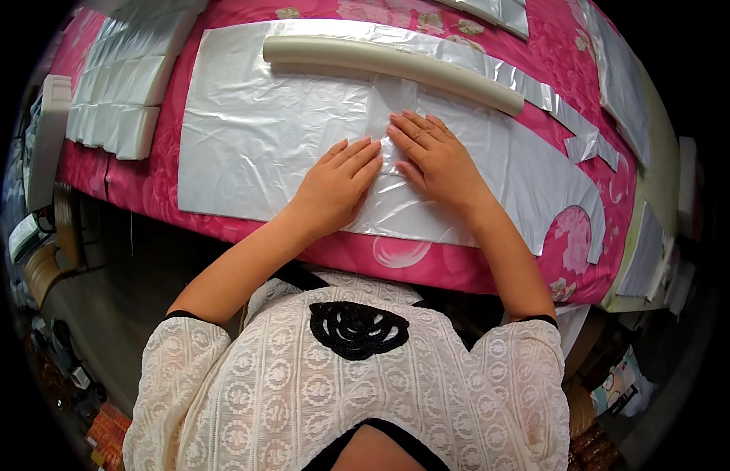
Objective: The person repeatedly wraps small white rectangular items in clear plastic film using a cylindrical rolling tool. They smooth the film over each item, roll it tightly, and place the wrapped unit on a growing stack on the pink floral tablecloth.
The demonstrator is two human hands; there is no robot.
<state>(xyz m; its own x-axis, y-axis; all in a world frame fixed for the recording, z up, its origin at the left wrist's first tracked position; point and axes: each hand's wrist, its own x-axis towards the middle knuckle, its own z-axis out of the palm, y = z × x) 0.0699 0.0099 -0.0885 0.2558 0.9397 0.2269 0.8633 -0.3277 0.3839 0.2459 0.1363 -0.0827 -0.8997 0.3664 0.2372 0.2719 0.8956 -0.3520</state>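
Observation:
A wide, whitish plastic bag, or a flat stack of such bags, lies spread on the table, with a curved cut-out and strap-like ends at its right side. My left hand rests on the middle of the plastic, its fingers stretched out and pointing away from me. Close beside it, my right hand also lies flat, fingers extended and slightly apart. Between the two hands the film is creased and shiny. A cream-coloured pipe lies across the far part of the plastic, beyond my fingertips. Neither hand grips anything.
A pink flowered cloth covers the table. Piles of folded plastic bags stand at the left. More plastic sheets lie along the far right edge. Below the left side is a wooden chair; a printed bag sits low at the right.

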